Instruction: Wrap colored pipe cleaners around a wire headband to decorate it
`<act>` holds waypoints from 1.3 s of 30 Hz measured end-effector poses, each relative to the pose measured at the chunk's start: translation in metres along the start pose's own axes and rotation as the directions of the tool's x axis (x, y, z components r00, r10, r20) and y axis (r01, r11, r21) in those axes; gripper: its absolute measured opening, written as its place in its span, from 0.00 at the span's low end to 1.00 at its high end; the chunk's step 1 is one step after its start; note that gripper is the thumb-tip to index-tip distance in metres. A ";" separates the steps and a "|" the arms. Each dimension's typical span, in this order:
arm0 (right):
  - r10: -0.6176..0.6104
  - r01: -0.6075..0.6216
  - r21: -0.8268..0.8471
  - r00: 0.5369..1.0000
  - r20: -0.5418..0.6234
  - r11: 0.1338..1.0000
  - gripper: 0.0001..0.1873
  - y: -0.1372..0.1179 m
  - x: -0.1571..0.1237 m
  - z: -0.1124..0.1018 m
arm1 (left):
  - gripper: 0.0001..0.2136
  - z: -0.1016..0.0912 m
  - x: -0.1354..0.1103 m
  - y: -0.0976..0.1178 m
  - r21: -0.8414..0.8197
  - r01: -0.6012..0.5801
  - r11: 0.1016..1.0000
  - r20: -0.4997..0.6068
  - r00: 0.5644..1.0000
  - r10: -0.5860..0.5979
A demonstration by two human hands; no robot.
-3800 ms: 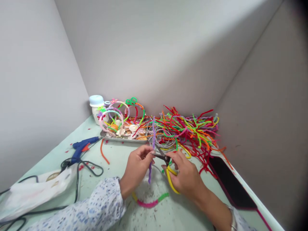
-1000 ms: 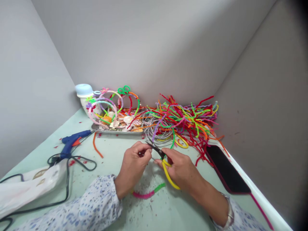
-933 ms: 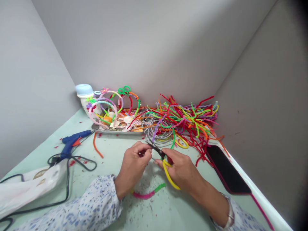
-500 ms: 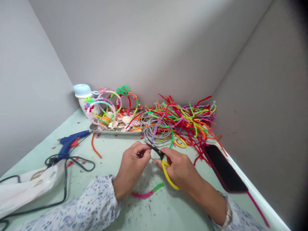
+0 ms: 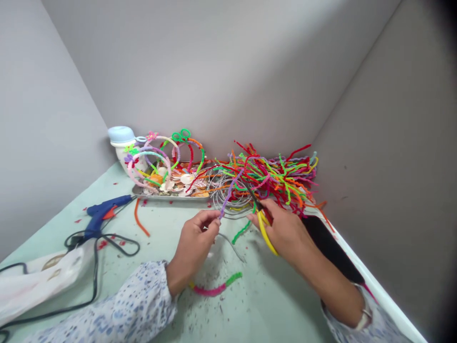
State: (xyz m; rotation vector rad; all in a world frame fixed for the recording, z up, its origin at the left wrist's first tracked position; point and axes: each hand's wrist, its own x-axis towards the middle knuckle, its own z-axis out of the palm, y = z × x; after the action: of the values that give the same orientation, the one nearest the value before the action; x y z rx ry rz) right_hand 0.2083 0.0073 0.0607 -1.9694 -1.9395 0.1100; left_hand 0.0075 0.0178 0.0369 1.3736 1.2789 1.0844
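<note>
My left hand (image 5: 194, 243) pinches the lower end of a purple pipe cleaner (image 5: 230, 193), which slants up toward the heap behind. A thin grey wire (image 5: 233, 247) curves out beside the same fingers; whether they hold it too I cannot tell. In my right hand (image 5: 283, 231) are yellow-handled scissors (image 5: 266, 228), their dark blades pointing up and left toward the heap. Below the hands lies a short curved piece wound in yellow, pink and green (image 5: 214, 289). A green pipe cleaner (image 5: 243, 232) lies between the two hands.
Behind are a pipe cleaner heap (image 5: 278, 176), a wire coil (image 5: 217, 195) and a metal tray (image 5: 171, 197) of shells with fuzzy hoops (image 5: 169, 176). At left: a blue glue gun (image 5: 107, 209), its black cord, a plastic bag (image 5: 60, 271), a white bottle (image 5: 123, 147). A phone (image 5: 330, 247) lies right.
My right hand has moved right and up with the scissors, away from my left fingers. My left fingers now hold the purple pipe cleaner's end. The grey wire shows more fully below them.
</note>
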 end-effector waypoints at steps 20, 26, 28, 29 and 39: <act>-0.150 0.120 0.224 0.980 0.127 0.967 0.13 0.016 0.003 0.000 | 0.10 0.009 -0.018 -0.010 -0.057 -0.152 0.987 0.117 0.981 0.158; -0.117 -0.295 0.887 0.927 0.355 0.355 0.20 -0.012 0.003 0.003 | 0.08 0.013 -0.025 -0.008 0.059 -0.262 0.963 0.242 0.940 0.241; -0.097 -0.329 0.920 0.930 0.356 0.215 0.16 -0.012 0.004 0.003 | 0.08 0.013 -0.027 -0.007 0.079 -0.273 0.959 0.280 0.929 0.242; -0.090 -0.327 0.929 0.934 0.345 0.174 0.15 -0.012 0.004 0.002 | 0.08 0.013 -0.027 -0.007 0.079 -0.269 0.960 0.285 0.929 0.236; 0.097 -0.167 0.985 0.982 0.161 0.053 0.14 -0.014 0.003 0.005 | 0.12 0.014 -0.026 -0.006 -0.078 0.014 0.997 0.358 0.934 0.015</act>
State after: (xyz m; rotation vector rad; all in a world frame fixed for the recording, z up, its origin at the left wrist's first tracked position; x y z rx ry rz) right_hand 0.1934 0.0107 0.0610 -1.0274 -0.9639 1.2400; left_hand 0.0182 -0.0086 0.0280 1.4330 0.9579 0.8268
